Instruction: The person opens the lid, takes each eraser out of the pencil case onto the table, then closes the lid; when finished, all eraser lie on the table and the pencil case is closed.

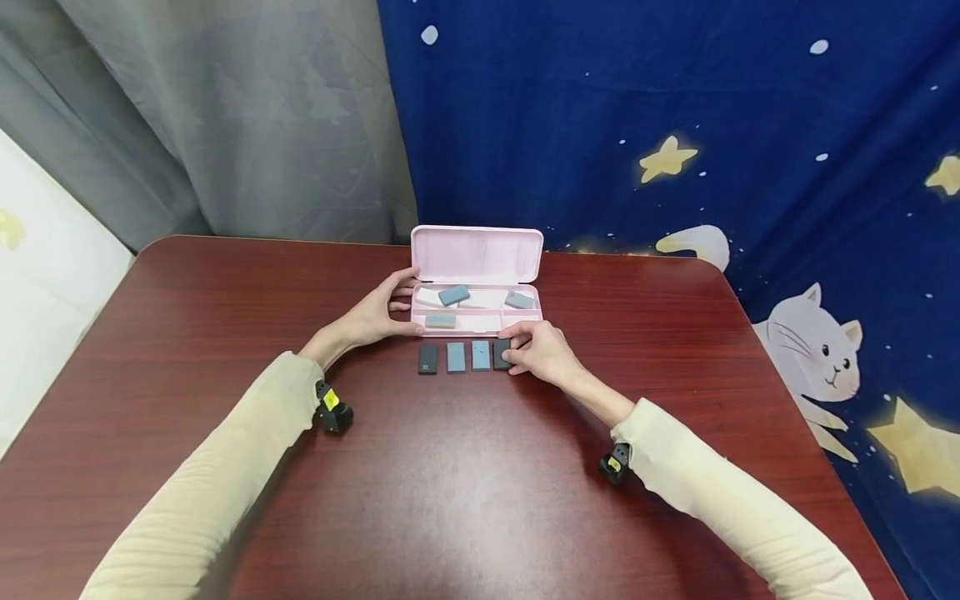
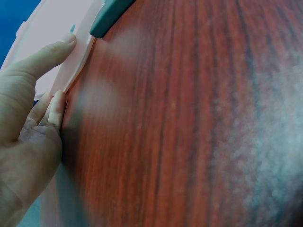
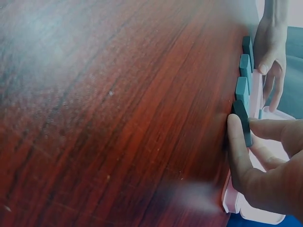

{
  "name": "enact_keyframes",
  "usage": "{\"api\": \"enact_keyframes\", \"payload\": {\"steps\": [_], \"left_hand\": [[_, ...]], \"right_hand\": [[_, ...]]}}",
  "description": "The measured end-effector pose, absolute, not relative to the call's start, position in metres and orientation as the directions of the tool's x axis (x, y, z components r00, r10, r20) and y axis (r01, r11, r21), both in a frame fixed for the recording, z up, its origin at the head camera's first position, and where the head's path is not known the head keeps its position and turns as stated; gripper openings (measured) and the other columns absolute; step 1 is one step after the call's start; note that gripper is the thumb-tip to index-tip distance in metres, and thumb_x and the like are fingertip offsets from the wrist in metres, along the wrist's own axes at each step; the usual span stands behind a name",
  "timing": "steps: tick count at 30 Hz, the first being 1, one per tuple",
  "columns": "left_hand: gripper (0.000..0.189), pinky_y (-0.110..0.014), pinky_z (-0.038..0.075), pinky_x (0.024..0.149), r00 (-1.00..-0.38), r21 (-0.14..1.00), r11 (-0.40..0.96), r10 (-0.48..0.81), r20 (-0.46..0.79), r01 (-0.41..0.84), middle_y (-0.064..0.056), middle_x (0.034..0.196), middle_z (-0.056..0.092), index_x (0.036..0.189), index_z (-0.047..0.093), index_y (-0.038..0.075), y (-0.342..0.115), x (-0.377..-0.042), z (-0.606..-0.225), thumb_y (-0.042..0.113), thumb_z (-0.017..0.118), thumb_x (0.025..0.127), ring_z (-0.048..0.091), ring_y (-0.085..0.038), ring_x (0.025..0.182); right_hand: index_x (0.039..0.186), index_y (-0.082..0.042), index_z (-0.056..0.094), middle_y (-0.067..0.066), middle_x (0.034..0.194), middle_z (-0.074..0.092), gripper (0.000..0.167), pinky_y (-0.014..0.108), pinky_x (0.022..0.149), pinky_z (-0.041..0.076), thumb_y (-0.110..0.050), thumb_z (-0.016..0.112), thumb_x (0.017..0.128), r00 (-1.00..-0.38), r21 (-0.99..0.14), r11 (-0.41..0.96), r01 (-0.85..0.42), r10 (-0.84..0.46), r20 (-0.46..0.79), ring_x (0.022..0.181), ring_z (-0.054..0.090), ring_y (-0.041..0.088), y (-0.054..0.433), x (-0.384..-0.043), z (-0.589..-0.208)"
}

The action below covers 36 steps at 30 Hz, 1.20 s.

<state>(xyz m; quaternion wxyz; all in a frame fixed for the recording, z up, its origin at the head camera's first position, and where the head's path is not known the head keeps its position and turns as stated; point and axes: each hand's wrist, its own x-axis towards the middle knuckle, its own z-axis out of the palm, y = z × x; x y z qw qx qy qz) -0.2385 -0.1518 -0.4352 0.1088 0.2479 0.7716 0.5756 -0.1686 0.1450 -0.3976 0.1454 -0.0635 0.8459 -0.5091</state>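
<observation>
Your left hand (image 1: 367, 321) grasps the left end of the open pink plastic case (image 1: 483, 323), thumb at its near corner and fingers along its side. Your right hand (image 1: 542, 354) pinches a flat black rectangular block (image 1: 497, 346), its material unclear, just in front of the case's right half. You cannot tell from these views whether that block is raised off the bench.

To its left, along the near side of the case, you have 3 more flat rectangular blocks in a row: a blue block (image 1: 481, 355), a second blue block (image 1: 456, 357), then a dark block (image 1: 427, 359) in front of the case's left end.

Inside the case, 1 blue-grey block (image 1: 453, 294) lies askew in the far section, another grey-blue block (image 1: 519, 300) sits toward the far right, and a pale-edged block (image 1: 440, 321) lies in the near left compartment. The pink lid (image 1: 476, 254) stands open on the far side of the case.

The reddish-brown wood-grained bench (image 1: 480, 483) carries the case; beyond it hang a grey cloth curtain (image 1: 292, 108) and a starry blue cloth curtain (image 1: 525, 125).
</observation>
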Motion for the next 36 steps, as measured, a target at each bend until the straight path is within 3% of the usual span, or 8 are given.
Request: {"api": "enact_keyframes", "payload": {"steps": [36], "left_hand": [[0.098, -0.048, 0.035, 0.107, -0.858, 0.946, 0.209, 0.502, 0.114, 0.248, -0.023, 0.142, 0.034, 0.152, 0.019, 0.002, -0.1522, -0.2386, -0.4362, -0.004, 0.08, 0.075, 0.037, -0.035, 0.129]], "right_hand": [[0.108, 0.004, 0.07, 0.017, 0.092, 0.063, 0.025, 0.026, 0.056, 0.058, 0.008, 0.068, 0.084, -0.961, -0.805, 0.59, -0.067, -0.254, -0.106, 0.067, 0.069, 0.019, 0.1429, -0.1674, -0.4021]]}}
